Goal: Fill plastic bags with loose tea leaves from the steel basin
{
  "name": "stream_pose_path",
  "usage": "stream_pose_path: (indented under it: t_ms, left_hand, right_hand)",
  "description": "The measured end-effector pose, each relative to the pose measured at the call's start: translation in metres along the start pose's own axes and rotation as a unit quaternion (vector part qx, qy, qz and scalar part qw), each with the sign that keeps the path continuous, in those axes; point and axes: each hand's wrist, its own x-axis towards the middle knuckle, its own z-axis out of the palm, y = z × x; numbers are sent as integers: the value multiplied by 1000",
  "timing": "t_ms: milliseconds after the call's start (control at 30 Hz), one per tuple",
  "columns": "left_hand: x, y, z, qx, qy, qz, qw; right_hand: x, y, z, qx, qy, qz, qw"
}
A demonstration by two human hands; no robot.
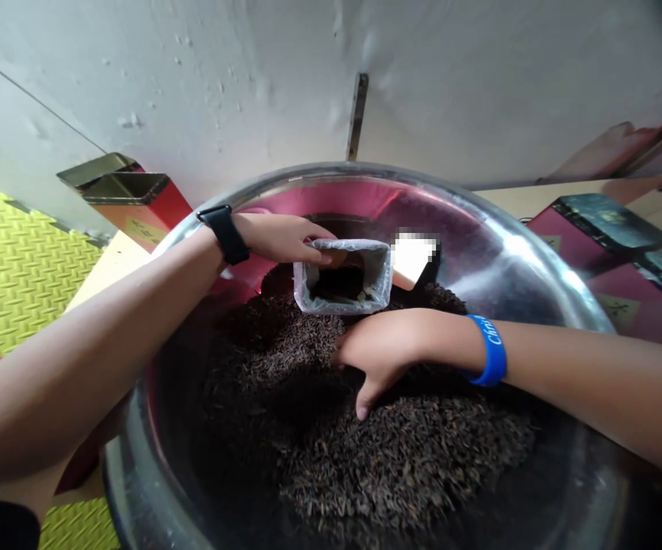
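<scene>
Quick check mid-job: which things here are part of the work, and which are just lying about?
In use:
- metal basin
- dark loose tea leaves
- lined open container, left hand on its rim
- right hand in the leaves

Lying about:
- red boxes at right
- tin-topped red box at left
- yellow mat

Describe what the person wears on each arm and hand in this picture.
Both arms are bare, with no sleeves or gloves. The left hand has a black watch at its wrist. The right hand has a blue wristband with white lettering.
</scene>
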Motion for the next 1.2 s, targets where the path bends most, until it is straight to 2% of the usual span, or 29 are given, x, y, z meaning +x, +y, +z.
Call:
stream_pose_path:
  t_ms: [100,200,300,367,467,533,600,700,767,833,900,1000,1100,1200]
  left_hand:
    - [-1,1,-1,-7,7,11,1000]
    - [-2,2,-1,-8,11,20,1000]
    - [-2,3,-1,-6,15,17,1000]
    - [-2,3,0,-5,20,14,1000]
    - [-2,4,1,-2,25,20,999]
    - [-2,4,1,2,27,24,999]
    - [-2,3,1,5,27,27,999]
    - [-2,1,0,6,23,39,999]
    - [-2,-1,0,6,20,48,999]
    - [-2,-2,1,2,19,51,999]
    - [-2,-3,1,-3,19,47,999]
    - [-3,-4,0,-10,19,43,999]
    - [-4,-4,0,-16,18,46,999]
    - [-4,-5,0,-12,23,41,999]
  right_hand:
    - [-3,-7,0,-53,-19,-10,998]
    - [-6,-14,1,-91,15,-25,995]
    - [-8,-19,-2,-120,131,-89,980]
    - [-9,-18,-8,-116,215,-97,965]
    - [-10,-6,-17,-125,317,-31,940]
    - [-8,9,-20,-157,361,25,919]
    - [-6,24,-19,-190,377,67,904]
    - [-2,35,-15,-204,376,92,899]
    - [0,30,-14,-188,388,77,899]
    - [1,15,-13,-170,403,27,899]
    - [0,-1,-13,-158,387,-45,907]
    - [-2,-17,-7,-116,295,-135,939]
    - [-5,-21,3,-58,170,-141,974]
    - [-5,-23,11,-23,78,-129,988]
